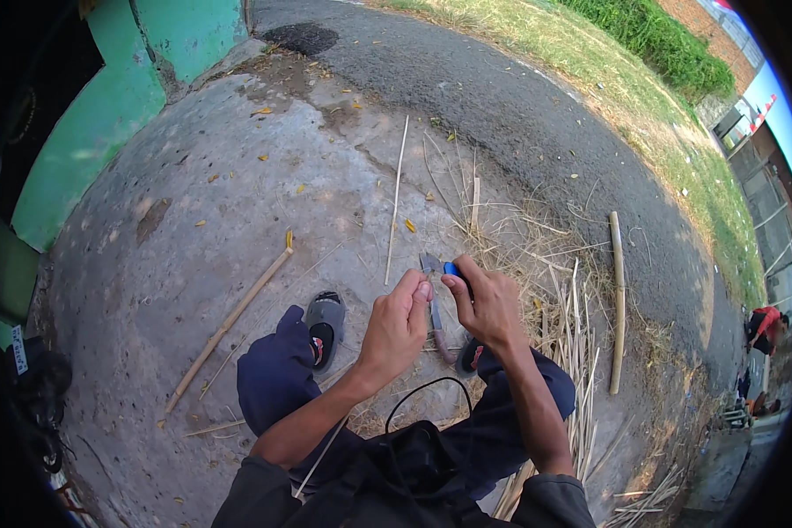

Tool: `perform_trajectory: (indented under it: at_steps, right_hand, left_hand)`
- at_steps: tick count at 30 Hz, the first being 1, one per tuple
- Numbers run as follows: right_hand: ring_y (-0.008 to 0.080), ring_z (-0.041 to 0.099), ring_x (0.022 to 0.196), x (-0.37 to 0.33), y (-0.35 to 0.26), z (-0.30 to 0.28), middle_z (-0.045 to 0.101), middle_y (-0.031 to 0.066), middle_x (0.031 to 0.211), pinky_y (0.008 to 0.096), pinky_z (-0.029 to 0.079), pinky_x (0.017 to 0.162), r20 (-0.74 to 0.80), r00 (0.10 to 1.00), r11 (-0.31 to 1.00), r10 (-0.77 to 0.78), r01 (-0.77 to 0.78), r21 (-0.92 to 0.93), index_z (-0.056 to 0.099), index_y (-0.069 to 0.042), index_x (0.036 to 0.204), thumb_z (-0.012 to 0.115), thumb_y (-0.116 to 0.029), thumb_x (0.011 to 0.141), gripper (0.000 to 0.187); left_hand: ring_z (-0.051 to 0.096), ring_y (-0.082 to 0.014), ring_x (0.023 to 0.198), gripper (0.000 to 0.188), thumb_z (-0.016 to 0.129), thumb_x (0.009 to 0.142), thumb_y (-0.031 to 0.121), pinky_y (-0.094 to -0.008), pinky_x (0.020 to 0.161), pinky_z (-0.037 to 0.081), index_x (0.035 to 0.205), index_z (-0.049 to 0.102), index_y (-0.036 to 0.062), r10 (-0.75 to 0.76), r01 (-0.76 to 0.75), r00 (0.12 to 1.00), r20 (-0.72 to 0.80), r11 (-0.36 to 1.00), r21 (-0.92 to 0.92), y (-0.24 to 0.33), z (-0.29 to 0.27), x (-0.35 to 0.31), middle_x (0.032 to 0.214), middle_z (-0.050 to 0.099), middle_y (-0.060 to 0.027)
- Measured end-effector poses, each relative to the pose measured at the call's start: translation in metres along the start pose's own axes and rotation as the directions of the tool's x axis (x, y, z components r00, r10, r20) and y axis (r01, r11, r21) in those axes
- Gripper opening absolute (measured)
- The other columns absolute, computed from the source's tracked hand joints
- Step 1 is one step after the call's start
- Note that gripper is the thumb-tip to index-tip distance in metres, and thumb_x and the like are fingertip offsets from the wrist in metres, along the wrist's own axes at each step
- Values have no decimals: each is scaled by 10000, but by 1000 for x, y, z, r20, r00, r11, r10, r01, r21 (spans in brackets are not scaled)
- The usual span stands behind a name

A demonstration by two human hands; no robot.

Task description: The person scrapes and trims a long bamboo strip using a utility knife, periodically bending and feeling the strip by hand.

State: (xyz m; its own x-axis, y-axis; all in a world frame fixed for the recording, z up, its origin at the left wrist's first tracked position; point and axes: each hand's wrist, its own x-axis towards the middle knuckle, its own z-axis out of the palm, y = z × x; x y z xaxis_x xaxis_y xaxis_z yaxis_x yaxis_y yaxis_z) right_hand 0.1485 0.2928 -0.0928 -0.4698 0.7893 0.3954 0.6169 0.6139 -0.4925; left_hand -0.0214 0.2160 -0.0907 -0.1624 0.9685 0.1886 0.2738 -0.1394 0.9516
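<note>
My left hand (391,333) is closed in a pinch, thumb on top, beside the blade. A thin pale strip (323,455), apparently bamboo, runs over my trouser leg and under my left forearm, in line with those fingertips. My right hand (493,304) wraps round a blue-handled knife (450,268), its short grey blade pointing left, close to my left fingertips. Whether the blade touches the strip, I cannot tell. Below my hands, a second knife (443,345) with a brownish handle lies on the ground between my feet.
Long split strips (581,352) are heaped by my right leg, with shavings (510,233) beyond. A bamboo pole (618,299) lies at right, another stick (229,330) at left. One thin strip (398,194) lies ahead. A green wall (88,150) stands far left; people (764,330) are far right.
</note>
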Motion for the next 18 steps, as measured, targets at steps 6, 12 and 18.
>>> perform_trajectory:
  at_steps: [6, 12, 18]
  right_hand:
    - [428, 650, 612, 16, 50, -9, 639, 197, 657, 516, 461, 583, -158, 950, 948, 268, -289, -132, 614, -51, 997, 573, -421, 1104, 387]
    - [385, 588, 639, 24, 53, -60, 590, 181, 703, 485, 421, 627, -271, 908, 947, 318, -290, 140, 615, -1, 1077, 498, -431, 1137, 449]
    - [408, 628, 692, -4, 9, -25, 605, 199, 744, 474, 456, 653, 27, 993, 964, 115, -118, 238, 618, -28, 1131, 605, -330, 1089, 305]
  left_hand:
    - [452, -155, 559, 216, 495, 1140, 165, -360, 553, 371, 1003, 560, 11, 76, -77, 997, 13, 995, 58, 24, 0, -12, 666, 467, -107]
    - [454, -78, 559, 212, 496, 1154, 172, -296, 523, 355, 1033, 576, 17, -82, 87, 986, 147, 996, -27, 0, -13, -7, 683, 507, -20]
    - [366, 1, 587, 225, 481, 1173, 231, -210, 506, 313, 1119, 595, 44, -184, 264, 952, 243, 896, -358, -5, -12, -3, 731, 469, 62]
